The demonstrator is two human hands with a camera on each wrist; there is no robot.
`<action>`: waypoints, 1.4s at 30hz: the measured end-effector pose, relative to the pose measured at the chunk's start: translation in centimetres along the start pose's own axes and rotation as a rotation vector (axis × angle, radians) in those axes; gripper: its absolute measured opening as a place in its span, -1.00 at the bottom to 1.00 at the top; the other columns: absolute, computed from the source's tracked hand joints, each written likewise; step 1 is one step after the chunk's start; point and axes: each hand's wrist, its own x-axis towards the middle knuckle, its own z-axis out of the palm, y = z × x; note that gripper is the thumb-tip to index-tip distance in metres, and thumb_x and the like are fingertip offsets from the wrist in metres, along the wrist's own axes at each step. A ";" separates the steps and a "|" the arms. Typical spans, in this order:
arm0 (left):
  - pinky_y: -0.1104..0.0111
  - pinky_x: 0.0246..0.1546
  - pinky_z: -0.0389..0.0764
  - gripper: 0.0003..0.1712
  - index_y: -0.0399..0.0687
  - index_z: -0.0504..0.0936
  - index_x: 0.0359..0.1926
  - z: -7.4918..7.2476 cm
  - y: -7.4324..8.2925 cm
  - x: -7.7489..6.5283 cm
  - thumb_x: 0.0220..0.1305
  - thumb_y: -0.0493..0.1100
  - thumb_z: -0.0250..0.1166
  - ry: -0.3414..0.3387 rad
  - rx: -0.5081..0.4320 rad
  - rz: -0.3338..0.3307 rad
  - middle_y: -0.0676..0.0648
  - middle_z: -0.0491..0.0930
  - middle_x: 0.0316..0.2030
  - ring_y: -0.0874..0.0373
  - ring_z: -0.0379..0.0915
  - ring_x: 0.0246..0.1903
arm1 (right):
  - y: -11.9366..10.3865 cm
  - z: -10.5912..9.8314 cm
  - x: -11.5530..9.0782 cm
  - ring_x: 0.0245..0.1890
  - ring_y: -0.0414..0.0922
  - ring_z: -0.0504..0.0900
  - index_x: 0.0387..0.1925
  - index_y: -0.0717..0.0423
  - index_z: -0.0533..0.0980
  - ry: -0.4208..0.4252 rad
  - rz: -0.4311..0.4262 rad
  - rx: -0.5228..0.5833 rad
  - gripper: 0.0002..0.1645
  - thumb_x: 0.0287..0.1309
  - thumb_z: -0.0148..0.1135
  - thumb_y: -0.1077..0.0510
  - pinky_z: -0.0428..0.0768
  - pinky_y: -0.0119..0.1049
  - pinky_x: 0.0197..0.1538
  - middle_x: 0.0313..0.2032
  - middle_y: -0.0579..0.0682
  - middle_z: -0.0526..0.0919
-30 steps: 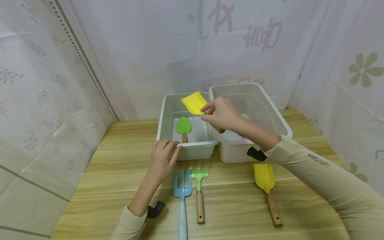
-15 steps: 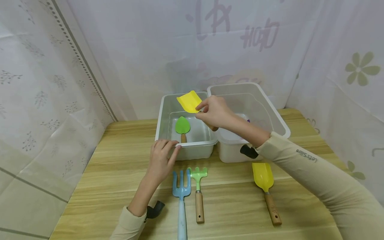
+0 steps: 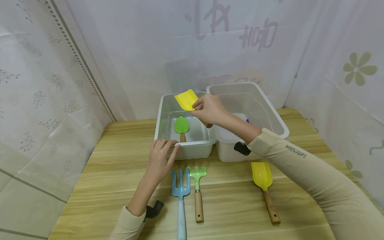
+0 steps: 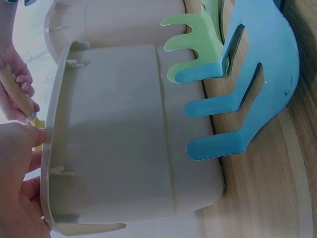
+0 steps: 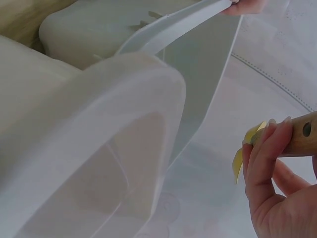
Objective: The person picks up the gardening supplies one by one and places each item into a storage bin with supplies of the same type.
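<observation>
My right hand [image 3: 210, 108] holds a yellow garden hand shovel [image 3: 186, 99] by its wooden handle [image 5: 299, 135], fingers pinching near the neck. The blade points left, above the left white plastic bin [image 3: 196, 144]. My left hand [image 3: 160, 157] grips that bin's front rim, as the left wrist view also shows at the rim [image 4: 45, 163]. Inside the left bin lies a small green trowel [image 3: 181, 125] with a wooden handle, blade toward the back. The shovel and right fingers [image 5: 265, 173] are apart from the bins in the right wrist view.
A deeper white bin [image 3: 271, 110] stands right beside it, with a small purple thing [image 3: 247, 121] inside, mostly hidden by the forearm. In front on the wooden table [image 3: 120, 166] lie a blue hand fork [image 3: 181, 191], a green hand rake [image 3: 197, 175] and another yellow shovel [image 3: 262, 176].
My right hand has drifted left with the yellow shovel, bringing it farther over the left bin. My left hand stays on the rim.
</observation>
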 end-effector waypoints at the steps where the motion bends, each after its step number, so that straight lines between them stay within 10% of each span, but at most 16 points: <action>1: -0.09 0.18 0.52 -0.81 -0.26 0.76 -0.10 0.0 0.0 0.0 0.40 -0.20 0.42 0.000 0.001 0.000 -0.20 0.74 -0.24 -0.15 0.60 -0.14 | 0.0 0.0 0.1 -0.26 -0.01 0.76 0.17 0.15 0.70 0.002 -0.002 0.001 -0.56 0.32 0.35 0.08 0.73 -0.30 -0.42 -0.01 0.19 0.80; 34: -0.10 0.18 0.43 -0.85 -0.21 0.76 -0.21 -0.3 0.7 -0.2 0.41 -0.18 0.40 -0.035 0.001 -0.005 -0.14 0.75 -0.30 -0.13 0.64 -0.15 | 0.2 2.2 1.5 -0.23 -0.07 0.82 0.18 0.19 0.69 0.021 0.061 0.003 -0.56 0.39 0.34 0.06 0.76 -0.29 -0.17 0.04 0.15 0.82; 42: -0.11 0.19 0.46 -0.83 -0.21 0.76 -0.23 -0.5 0.9 -0.2 0.44 -0.17 0.39 -0.057 0.009 -0.011 -0.13 0.77 -0.29 -0.11 0.67 -0.17 | 0.0 2.9 1.0 -0.63 -0.19 0.65 0.19 0.24 0.67 0.020 0.059 0.045 -0.55 0.40 0.33 0.08 0.70 -0.34 -0.37 -0.11 0.20 0.85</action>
